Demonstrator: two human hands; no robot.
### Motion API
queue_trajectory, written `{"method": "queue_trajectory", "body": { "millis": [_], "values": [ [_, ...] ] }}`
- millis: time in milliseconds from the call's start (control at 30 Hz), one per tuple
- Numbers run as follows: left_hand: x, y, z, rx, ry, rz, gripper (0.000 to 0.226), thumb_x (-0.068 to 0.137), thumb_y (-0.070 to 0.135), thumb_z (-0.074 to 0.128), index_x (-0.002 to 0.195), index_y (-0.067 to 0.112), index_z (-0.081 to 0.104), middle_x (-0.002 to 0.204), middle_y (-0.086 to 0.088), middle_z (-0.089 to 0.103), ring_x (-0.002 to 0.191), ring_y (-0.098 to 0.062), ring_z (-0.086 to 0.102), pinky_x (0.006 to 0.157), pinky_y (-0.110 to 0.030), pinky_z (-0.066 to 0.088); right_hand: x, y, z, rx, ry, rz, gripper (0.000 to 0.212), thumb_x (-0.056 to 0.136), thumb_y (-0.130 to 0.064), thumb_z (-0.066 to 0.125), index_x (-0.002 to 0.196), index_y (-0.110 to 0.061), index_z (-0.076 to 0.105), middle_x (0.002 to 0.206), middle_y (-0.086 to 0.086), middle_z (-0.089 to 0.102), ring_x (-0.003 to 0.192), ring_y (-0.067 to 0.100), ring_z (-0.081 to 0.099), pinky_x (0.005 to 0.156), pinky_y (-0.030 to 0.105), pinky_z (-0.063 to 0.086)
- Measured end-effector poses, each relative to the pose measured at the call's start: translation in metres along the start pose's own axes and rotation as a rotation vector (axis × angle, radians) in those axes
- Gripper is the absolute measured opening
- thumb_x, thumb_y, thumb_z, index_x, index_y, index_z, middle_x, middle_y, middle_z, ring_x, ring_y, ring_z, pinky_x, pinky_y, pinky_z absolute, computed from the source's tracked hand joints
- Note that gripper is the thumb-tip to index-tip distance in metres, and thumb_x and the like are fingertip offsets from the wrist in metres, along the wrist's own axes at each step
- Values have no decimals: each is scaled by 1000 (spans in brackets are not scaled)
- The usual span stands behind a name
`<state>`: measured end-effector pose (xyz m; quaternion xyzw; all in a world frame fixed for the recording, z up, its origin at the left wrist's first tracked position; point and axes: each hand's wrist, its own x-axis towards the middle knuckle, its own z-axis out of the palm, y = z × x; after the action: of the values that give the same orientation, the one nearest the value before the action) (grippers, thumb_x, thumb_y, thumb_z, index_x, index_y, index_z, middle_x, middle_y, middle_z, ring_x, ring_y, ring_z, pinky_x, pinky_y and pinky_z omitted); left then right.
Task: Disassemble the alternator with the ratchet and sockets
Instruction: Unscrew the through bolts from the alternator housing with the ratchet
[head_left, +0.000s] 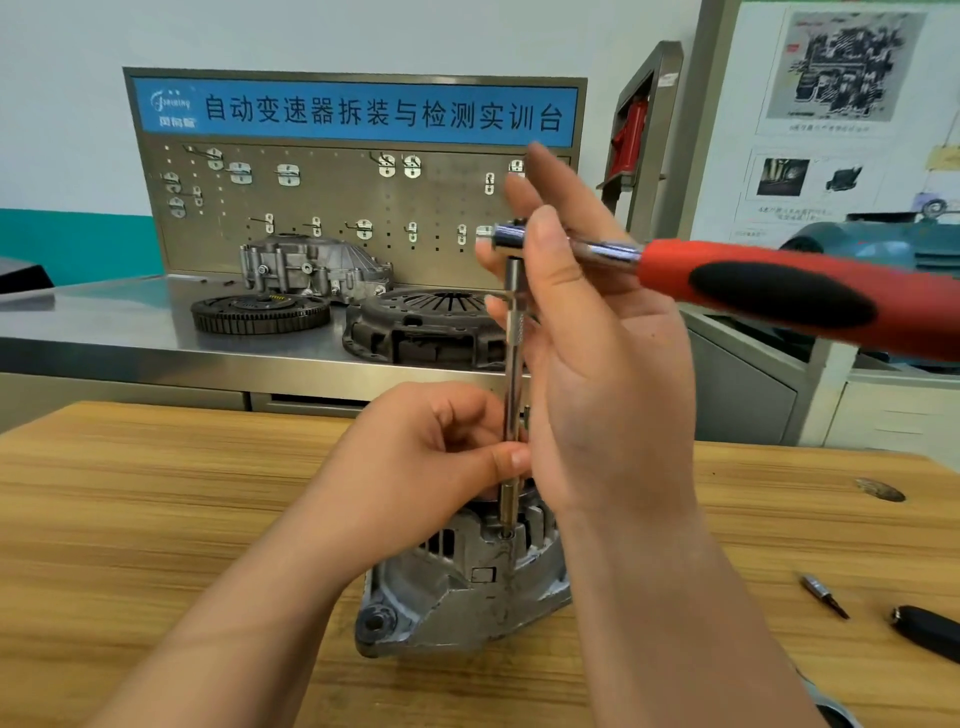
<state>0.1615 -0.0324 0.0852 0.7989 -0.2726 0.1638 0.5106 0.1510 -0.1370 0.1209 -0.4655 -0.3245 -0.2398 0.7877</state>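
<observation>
Head view: on the far steel desk (130, 322), below a pegboard (322, 197), lie a toothed flywheel (260, 313), a clutch cover (415, 327) and a cast housing (311, 265). At the right of the near wooden desk (156, 519) lie a bit (826, 595) and a black handle (930, 631). The alternator (462, 587) sits near centre, with the extension bar (513, 374) upright in its top. The ratchet (779, 291) points its red handle right. The left hand (431, 457) pinches the bar low down. The right hand (587, 353) curls round the ratchet head, hiding part of the bar.

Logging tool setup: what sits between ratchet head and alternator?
An upright extension bar, pinched low by the left hand, joins ratchet to alternator; head view.
</observation>
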Motion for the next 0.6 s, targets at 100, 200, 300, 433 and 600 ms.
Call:
{"method": "queue_trajectory", "body": {
  "millis": [100,200,300,433,600],
  "values": [
    [-1,-1,-4,10,-59,19,21,82,18,68,85,-2,68,80,-23,69,78,-41,65,74,-52,53,1,-2,-2,139,-21,74,22,94,-28,51,110,-23,65,117,2,69,101,24,67,75,21,51],
    [-1,0,-5,0,-103,30,27,79,28,64,81,2,69,73,-11,71,68,-24,65,69,-31,55,2,-5,-5,221,-7,208,40,87,-42,46,110,-14,61,97,8,74,80,23,70,69,24,55],
    [-1,1,-2,-2,-53,16,15,77,19,70,73,5,70,67,-7,71,62,-21,65,64,-30,54,3,-4,-5,158,10,179,39,84,-42,51,111,-18,62,98,4,74,82,19,69,73,24,55],
    [0,2,1,-12,32,-11,34,66,30,76,79,0,70,76,-22,70,76,-44,65,73,-56,54,1,-1,-1,46,0,44,26,88,-24,56,111,-27,66,121,-1,68,116,22,61,100,31,48],
    [0,1,-5,-18,-83,11,36,72,31,66,83,-3,68,76,-18,70,73,-36,66,71,-51,53,0,-2,-4,197,-16,150,26,98,-31,45,111,-18,63,113,9,71,100,29,69,71,20,54]
  ]
}}
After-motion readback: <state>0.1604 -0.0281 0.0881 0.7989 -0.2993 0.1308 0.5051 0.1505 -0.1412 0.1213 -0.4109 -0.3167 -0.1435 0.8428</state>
